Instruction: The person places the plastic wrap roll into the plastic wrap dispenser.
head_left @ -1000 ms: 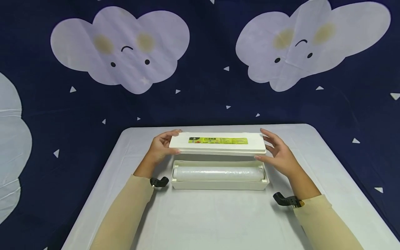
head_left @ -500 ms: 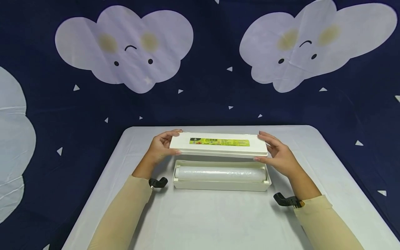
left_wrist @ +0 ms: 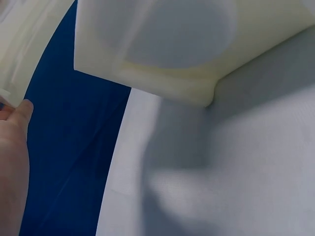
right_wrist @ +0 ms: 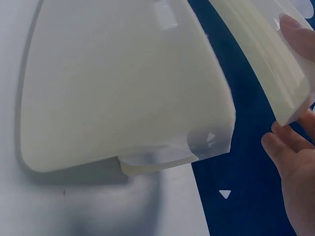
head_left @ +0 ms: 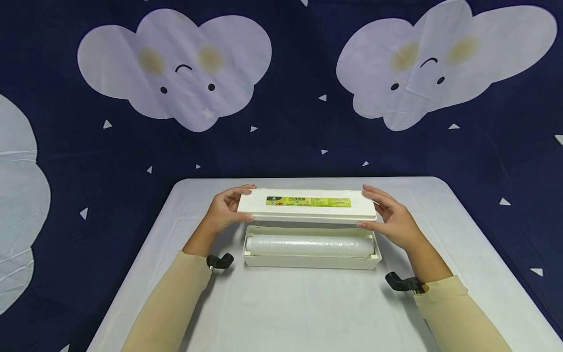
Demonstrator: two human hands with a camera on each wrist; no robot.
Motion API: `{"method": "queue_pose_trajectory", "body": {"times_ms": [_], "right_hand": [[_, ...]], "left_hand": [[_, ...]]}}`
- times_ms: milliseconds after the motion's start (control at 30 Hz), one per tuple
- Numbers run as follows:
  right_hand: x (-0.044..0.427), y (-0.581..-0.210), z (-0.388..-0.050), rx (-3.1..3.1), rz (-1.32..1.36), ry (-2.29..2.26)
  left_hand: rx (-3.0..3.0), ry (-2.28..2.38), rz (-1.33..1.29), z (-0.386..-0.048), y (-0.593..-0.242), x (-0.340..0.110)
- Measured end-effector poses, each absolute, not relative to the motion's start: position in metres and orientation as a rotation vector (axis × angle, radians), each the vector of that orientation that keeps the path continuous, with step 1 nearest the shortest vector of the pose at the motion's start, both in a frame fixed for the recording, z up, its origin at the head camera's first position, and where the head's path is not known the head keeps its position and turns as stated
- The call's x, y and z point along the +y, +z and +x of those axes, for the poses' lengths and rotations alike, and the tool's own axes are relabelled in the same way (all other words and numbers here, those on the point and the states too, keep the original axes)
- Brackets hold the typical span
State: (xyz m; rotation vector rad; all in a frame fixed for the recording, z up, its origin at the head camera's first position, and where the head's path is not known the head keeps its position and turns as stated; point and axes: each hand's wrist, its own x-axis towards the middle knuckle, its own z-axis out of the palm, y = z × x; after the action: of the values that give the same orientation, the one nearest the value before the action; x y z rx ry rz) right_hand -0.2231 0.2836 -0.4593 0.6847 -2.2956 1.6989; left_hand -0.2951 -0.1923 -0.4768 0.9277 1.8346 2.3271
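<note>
A white lid [head_left: 308,211] with a yellow-green label hangs just behind and above an open white box [head_left: 312,262]. Inside the box lies a shiny roll of cling film [head_left: 310,245]. My left hand [head_left: 222,210] grips the lid's left end, thumb on the near edge and fingers at the far corner. At the other end, my right hand [head_left: 393,220] holds the lid the same way. The left wrist view catches part of that hand [left_wrist: 12,162] by the lid's edge [left_wrist: 29,44]. In the right wrist view, fingers [right_wrist: 280,142] touch the lid's corner, beside the box [right_wrist: 128,88].
The box stands on a table with a white cloth [head_left: 308,308]. Behind the table hangs a dark blue curtain [head_left: 281,161] printed with clouds and small triangles. Black wrist cameras sit on the left wrist [head_left: 221,261] and the right wrist [head_left: 403,282].
The lid has come slightly lower, toward the box, with both hands on it. My right fingers have slid a little inward over the lid's corner. The box shows no clear movement of its own.
</note>
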Motion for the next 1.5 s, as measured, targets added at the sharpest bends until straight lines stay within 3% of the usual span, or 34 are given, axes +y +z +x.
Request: {"method": "queue_pose_trajectory", "body": {"times_ms": [800,1500], "right_hand": [[0.287,-0.468,-0.190,-2.367,0.736,1.551],[0.296,-0.499,-0.164,-2.354,0.766,1.550]], "left_hand": [[2.267,1.867,0.924,-0.252,-0.477,-0.203],[2.255,1.845,0.956,-0.227,-0.500,-0.198]]}}
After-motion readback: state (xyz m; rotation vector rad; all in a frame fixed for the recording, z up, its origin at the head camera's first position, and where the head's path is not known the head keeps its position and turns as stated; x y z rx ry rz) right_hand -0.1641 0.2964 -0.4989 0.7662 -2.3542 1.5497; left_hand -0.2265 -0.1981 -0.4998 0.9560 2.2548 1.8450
